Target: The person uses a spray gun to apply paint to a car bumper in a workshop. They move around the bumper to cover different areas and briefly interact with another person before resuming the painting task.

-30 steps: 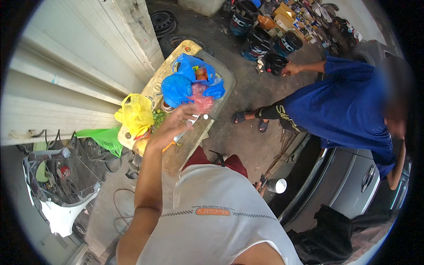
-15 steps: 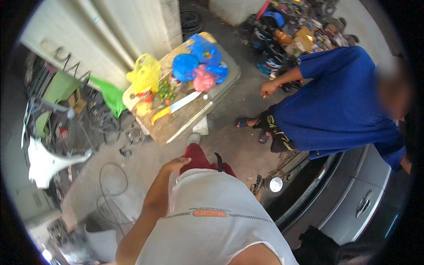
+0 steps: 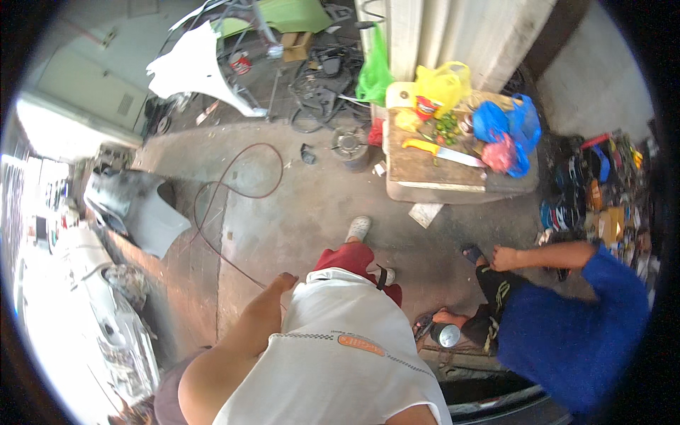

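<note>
My left hand [image 3: 286, 281] hangs beside my white shirt, near the red shorts. Its fingers look loosely apart, with nothing visible in them. On my other side, my right hand [image 3: 421, 344] is partly hidden by the shirt. It is closed on what looks like a spray gun [image 3: 422, 325], dark with a round, pale metal cup [image 3: 446, 335]. The cup is close to a co-worker's lower leg. That person, in a blue shirt [image 3: 567, 329] and black shorts, stands to my right with an arm bent.
A worn table [image 3: 404, 170] holds a yellow-handled knife [image 3: 446, 153], small green produce and plastic bags. A reddish hose [image 3: 234, 152] loops over the floor. Car panels [image 3: 205, 71] and a grey bumper [image 3: 138, 205] lie left. Clutter [image 3: 609, 205] is piled at right; a car edge is below.
My view has turned left, so the table and co-worker appear further right and the hose and grey bumper show more. The spray gun stays in my right hand.
</note>
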{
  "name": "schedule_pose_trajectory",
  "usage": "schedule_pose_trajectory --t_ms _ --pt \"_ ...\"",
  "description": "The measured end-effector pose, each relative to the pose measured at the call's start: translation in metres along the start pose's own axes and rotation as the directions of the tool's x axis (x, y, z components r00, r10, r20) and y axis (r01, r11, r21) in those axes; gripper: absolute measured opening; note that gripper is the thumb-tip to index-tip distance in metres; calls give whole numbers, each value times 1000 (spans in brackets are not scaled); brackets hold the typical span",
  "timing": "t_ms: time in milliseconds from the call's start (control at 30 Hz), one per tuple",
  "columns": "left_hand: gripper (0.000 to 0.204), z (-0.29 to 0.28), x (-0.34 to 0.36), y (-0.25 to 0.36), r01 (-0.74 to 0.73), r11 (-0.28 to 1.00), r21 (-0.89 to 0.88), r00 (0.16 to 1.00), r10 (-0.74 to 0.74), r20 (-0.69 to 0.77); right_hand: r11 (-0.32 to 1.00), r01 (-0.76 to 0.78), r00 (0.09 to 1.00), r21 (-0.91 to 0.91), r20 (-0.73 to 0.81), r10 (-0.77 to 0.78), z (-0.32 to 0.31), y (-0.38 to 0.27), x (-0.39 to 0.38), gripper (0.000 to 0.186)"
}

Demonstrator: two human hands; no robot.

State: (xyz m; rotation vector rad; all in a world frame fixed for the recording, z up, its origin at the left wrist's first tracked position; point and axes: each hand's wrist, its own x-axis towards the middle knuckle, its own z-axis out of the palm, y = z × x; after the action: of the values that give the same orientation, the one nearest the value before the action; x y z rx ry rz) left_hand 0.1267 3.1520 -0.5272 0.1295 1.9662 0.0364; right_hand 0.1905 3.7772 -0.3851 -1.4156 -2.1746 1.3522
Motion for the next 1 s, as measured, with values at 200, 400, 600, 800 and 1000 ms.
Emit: schedule_pose_trajectory --t_ms 200,400,600,800,1000 --pt "53 28 -36 14 118 613 -781 958 -277 -72 983 172 961 -65 230 -153 52 -48 -2 75" --pt "53 34 -41 -63 25 289 -957 896 -431 -107 929 368 837 -48 453 -308 202 -120 -57 75" --pt "55 34 -49 -188 -65 -95 -993 784 -621 9 846 529 661 -63 655 -365 356 -188 -158 76" --pt "55 63 -84 -294 -54 -262 -964 627 -760 171 770 638 448 -23 824 -347 465 -247 -210 77" --pt "53 65 -102 -314 -132 -493 -860 527 -770 360 748 659 314 -85 934 -171 578 -306 -226 77"
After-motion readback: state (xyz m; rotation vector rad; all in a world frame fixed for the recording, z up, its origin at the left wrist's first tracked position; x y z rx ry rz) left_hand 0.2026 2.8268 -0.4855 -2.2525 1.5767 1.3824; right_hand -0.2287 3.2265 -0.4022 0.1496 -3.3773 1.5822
